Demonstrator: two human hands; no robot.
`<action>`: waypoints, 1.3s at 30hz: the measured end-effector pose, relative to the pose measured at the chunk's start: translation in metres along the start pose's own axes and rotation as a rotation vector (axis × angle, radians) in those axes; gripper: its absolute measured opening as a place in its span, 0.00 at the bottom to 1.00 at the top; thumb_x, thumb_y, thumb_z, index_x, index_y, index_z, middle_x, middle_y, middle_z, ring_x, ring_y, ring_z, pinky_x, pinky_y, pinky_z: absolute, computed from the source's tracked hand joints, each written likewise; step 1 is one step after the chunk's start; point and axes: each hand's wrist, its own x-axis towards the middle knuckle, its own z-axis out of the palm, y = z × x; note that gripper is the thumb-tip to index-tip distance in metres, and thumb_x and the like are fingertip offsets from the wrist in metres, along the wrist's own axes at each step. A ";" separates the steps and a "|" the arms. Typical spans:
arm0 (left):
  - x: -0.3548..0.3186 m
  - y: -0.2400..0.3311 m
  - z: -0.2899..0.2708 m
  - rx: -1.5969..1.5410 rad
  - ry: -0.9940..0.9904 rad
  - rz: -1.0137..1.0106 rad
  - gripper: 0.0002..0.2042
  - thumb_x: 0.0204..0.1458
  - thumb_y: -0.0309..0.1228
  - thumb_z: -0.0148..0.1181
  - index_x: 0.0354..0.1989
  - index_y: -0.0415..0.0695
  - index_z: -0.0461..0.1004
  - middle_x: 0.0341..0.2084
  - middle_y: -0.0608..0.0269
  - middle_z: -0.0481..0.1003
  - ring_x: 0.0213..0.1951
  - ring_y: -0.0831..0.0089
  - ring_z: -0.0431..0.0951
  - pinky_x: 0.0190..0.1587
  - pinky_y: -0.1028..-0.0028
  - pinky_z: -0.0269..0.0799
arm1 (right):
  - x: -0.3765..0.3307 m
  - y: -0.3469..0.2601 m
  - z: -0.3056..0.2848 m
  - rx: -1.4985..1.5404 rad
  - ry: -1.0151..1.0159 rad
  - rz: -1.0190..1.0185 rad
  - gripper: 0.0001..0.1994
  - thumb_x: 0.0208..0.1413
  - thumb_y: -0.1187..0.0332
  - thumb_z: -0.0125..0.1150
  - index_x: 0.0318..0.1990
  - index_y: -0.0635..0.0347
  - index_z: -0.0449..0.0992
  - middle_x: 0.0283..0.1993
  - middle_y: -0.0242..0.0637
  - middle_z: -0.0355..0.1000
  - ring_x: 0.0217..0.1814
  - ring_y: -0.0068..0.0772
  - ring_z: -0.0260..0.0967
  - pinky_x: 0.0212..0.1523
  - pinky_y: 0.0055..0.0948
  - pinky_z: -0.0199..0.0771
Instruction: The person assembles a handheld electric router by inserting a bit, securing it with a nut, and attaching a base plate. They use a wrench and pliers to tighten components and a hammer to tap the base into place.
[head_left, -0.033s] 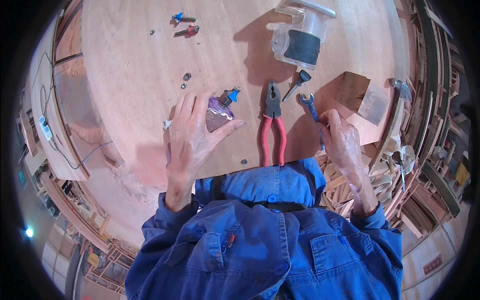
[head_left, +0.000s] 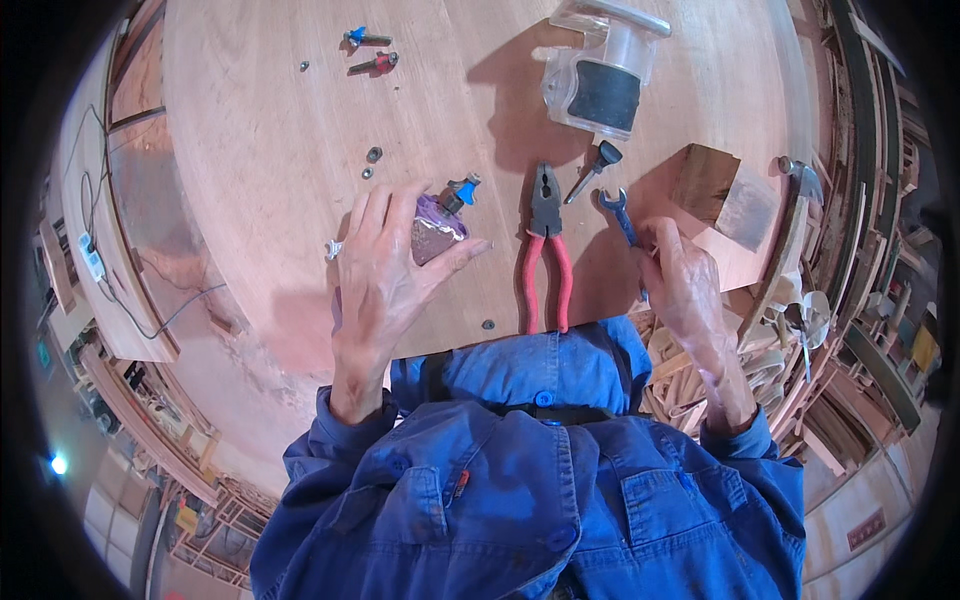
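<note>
My left hand (head_left: 380, 260) is wrapped around a purple and dark trim router motor (head_left: 436, 238), thumb across its lower side. From its top end sticks a blue router bit (head_left: 466, 190). Over to the right, my right hand (head_left: 682, 272) pinches a blue open-end wrench (head_left: 619, 208), its jaw pointing away from me and its lower part partly behind the fingers. Between the hands lie red-handled pliers (head_left: 546, 230). A black-knobbed screw (head_left: 595, 170) rests just beyond the wrench jaw.
A clear router base (head_left: 605, 95) with a black pad stands at the back. Blue (head_left: 366, 38) and red (head_left: 374, 63) router bits lie far left, with small nuts (head_left: 375, 154) nearer. At right are a wooden block (head_left: 708, 183) and a hammer (head_left: 799, 178). The tabletop's near edge meets my lap.
</note>
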 end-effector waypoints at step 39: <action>0.008 0.053 -0.013 -0.795 0.540 -0.226 0.20 0.74 0.41 0.41 0.54 0.33 0.70 0.28 0.70 0.64 0.33 0.82 0.62 0.40 0.78 0.62 | 0.015 -0.076 -0.026 0.802 0.313 -0.243 0.09 0.55 0.84 0.64 0.43 0.69 0.81 0.38 0.44 0.76 0.37 0.32 0.79 0.36 0.26 0.80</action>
